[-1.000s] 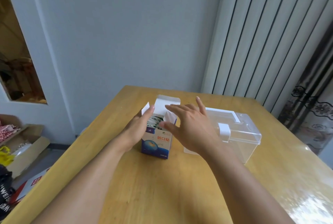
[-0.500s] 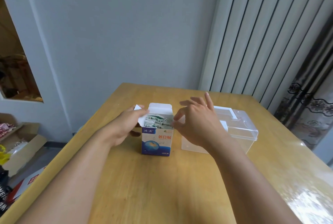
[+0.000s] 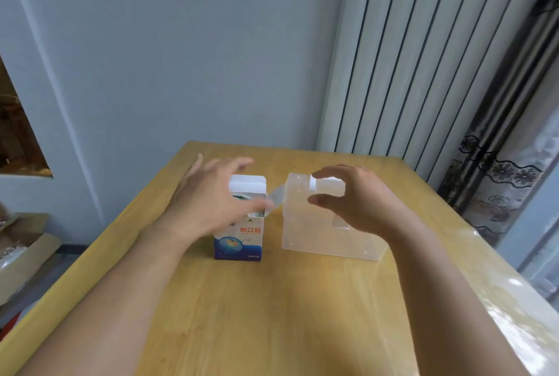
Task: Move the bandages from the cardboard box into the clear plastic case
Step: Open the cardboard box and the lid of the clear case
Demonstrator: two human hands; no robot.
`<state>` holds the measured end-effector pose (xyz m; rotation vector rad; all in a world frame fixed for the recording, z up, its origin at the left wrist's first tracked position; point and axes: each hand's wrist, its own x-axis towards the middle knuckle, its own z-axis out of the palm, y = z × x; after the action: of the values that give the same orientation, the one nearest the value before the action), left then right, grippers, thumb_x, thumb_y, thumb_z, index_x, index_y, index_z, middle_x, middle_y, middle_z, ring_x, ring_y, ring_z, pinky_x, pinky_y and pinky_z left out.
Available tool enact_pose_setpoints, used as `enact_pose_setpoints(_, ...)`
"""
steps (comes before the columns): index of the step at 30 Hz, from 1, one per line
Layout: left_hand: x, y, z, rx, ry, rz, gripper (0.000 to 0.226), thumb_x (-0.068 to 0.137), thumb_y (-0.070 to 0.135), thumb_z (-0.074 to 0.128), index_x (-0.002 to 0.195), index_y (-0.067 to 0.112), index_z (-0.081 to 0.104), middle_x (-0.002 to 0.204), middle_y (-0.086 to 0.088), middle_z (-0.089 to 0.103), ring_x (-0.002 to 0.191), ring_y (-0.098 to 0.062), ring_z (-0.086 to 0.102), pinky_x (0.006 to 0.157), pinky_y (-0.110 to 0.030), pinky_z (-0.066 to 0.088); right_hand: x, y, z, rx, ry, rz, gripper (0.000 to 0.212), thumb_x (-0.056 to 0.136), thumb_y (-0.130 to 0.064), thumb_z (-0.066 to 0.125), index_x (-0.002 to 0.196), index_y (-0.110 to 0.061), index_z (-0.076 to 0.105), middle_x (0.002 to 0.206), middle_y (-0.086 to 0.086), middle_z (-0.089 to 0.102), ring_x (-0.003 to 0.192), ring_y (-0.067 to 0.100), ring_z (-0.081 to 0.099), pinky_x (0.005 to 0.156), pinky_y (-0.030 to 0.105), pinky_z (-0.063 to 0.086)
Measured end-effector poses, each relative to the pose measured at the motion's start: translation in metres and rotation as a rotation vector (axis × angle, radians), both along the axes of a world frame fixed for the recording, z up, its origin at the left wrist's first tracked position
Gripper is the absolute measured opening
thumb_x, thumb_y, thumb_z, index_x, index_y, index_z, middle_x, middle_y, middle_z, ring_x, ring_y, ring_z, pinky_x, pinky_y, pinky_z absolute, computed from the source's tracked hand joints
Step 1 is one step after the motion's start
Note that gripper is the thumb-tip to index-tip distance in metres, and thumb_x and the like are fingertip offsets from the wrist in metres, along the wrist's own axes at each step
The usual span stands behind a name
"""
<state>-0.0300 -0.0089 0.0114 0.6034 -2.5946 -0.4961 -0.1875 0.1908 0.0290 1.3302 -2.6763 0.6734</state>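
Filling most of the near scene, the wooden table (image 3: 272, 315) carries both task things side by side at its middle. The case (image 3: 317, 233) stands on the right, clear, its long axis running left to right, with its white latch (image 3: 313, 183) at the top left; whether its lid is up or down cannot be told through the blur. Just to its left, apart by a narrow gap, the box (image 3: 239, 239) stands upright, long axis vertical, printed front facing near, its top flap (image 3: 248, 183) raised on the far side so the mouth opens upward. That probably suits lifting the contents straight out.

The left hand (image 3: 208, 203) hovers over the box's left side and mouth, fingers spread and blurred, nothing in it that can be seen; its grip is apart. The right hand (image 3: 360, 200) curls at the case near the latch, thumb and fingers parted with a gap between them, likely to steady or open the case; contact is unclear.

The bandages (image 3: 242, 195) are inside the box, only a sliver of green and white wrappers showing at the mouth. Which way they lie cannot be told. None seems to be in the case.
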Motion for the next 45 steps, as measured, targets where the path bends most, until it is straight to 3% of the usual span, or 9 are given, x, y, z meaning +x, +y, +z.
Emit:
enact_pose_setpoints(4, -0.017, 0.012, -0.025, -0.178, -0.36, -0.08, 0.126, 0.056, 0.083, 0.074, 0.159, 0.038, 0.019, 0.162, 0.018, 0.027, 0.153, -0.007, 0.016, 0.127, -0.045, 0.007, -0.006, 0.012, -0.015, 0.1, 0.023, 0.008, 0.084, 0.073, -0.054, 0.083, 0.147, -0.041, 0.045, 0.152, -0.023, 0.043, 0.142, 0.006, 0.033, 0.099, 0.025, 0.034)
enact_pose_setpoints(8, -0.024, 0.01, -0.028, -0.245, -0.306, -0.032, 0.108, 0.059, 0.072, 0.082, 0.152, 0.042, 0.035, 0.145, 0.02, 0.048, 0.134, -0.009, 0.043, 0.104, -0.032, 0.037, -0.006, 0.013, -0.029, 0.138, 0.109, 0.004, 0.078, 0.079, -0.035, 0.083, 0.147, -0.042, 0.045, 0.152, -0.021, 0.044, 0.141, 0.007, 0.039, 0.101, 0.029, 0.044)
enact_pose_setpoints(14, -0.01, 0.023, -0.018, -0.206, -0.308, -0.022, 0.099, 0.057, 0.068, 0.084, 0.144, 0.046, 0.041, 0.124, 0.024, 0.054, 0.121, -0.008, 0.049, 0.081, -0.032, 0.041, 0.004, 0.021, -0.025, 0.25, 0.268, 0.028, 0.077, 0.079, -0.019, 0.062, 0.148, -0.047, 0.041, 0.144, -0.018, 0.055, 0.118, 0.018, 0.06, 0.087, 0.034, 0.053)
enact_pose_setpoints(20, -0.013, 0.036, -0.023, -0.22, -0.367, -0.033, 0.132, 0.051, 0.081, 0.079, 0.16, 0.039, 0.015, 0.153, 0.016, 0.039, 0.144, -0.012, 0.032, 0.124, -0.049, 0.015, 0.027, 0.042, -0.021, 0.277, 0.365, 0.091, 0.074, 0.083, -0.02, 0.063, 0.149, -0.044, 0.04, 0.149, -0.019, 0.049, 0.118, 0.017, 0.061, 0.083, 0.032, 0.051)
enact_pose_setpoints(26, -0.037, 0.066, -0.006, -0.278, -0.35, -0.165, 0.137, 0.056, 0.08, 0.076, 0.162, 0.034, 0.003, 0.166, 0.01, 0.025, 0.155, -0.009, 0.008, 0.124, -0.053, -0.012, 0.026, 0.043, -0.022, 0.324, 0.317, 0.056, 0.06, 0.081, -0.022, 0.069, 0.139, -0.03, 0.055, 0.138, -0.009, 0.055, 0.104, 0.023, 0.064, 0.082, 0.037, 0.055)
enact_pose_setpoints(30, -0.05, 0.074, -0.012, -0.272, -0.325, -0.145, 0.127, 0.063, 0.066, 0.083, 0.161, 0.032, 0.01, 0.152, 0.007, 0.039, 0.147, -0.012, 0.03, 0.124, -0.051, -0.013, 0.029, 0.037, -0.027, 0.384, 0.43, 0.02, 0.028, 0.076, -0.015, 0.06, 0.104, -0.018, 0.06, 0.091, -0.003, 0.063, 0.078, 0.025, 0.06, 0.063, 0.036, 0.049)
enact_pose_setpoints(34, -0.048, 0.077, -0.015, -0.267, -0.274, -0.168, 0.117, 0.064, 0.057, 0.086, 0.159, 0.036, 0.02, 0.133, 0.01, 0.041, 0.137, -0.009, 0.039, 0.124, -0.048, -0.015, 0.035, 0.037, -0.03, 0.391, 0.468, 0.026, 0.019, 0.081, -0.011, 0.055, 0.099, -0.016, 0.057, 0.091, -0.002, 0.061, 0.074, 0.024, 0.056, 0.059, 0.033, 0.036)
enact_pose_setpoints(39, -0.046, 0.078, -0.009, -0.22, -0.309, -0.203, 0.112, 0.065, 0.058, 0.086, 0.157, 0.039, 0.024, 0.141, 0.012, 0.037, 0.144, -0.01, 0.029, 0.124, -0.045, -0.015, 0.031, 0.049, -0.007, 0.365, 0.255, 0.018, 0.054, 0.09, -0.019, 0.053, 0.139, -0.039, 0.053, 0.121, -0.002, 0.065, 0.106, 0.028, 0.059, 0.076, 0.032, 0.045)
enact_pose_setpoints(45, -0.038, 0.067, 0.008, 0.15, -0.313, -0.217, 0.111, 0.061, 0.07, 0.082, 0.154, 0.051, 0.024, 0.159, 0.022, 0.03, 0.157, -0.019, -0.002, 0.125, -0.041, 0.003, 0.012, 0.055, 0.001, -0.125, 0.557, -0.129, 0.013, 0.092, -0.033, 0.066, 0.098, -0.037, 0.077, 0.09, -0.014, 0.076, 0.077, 0.014, 0.068, 0.057, 0.023, 0.048)
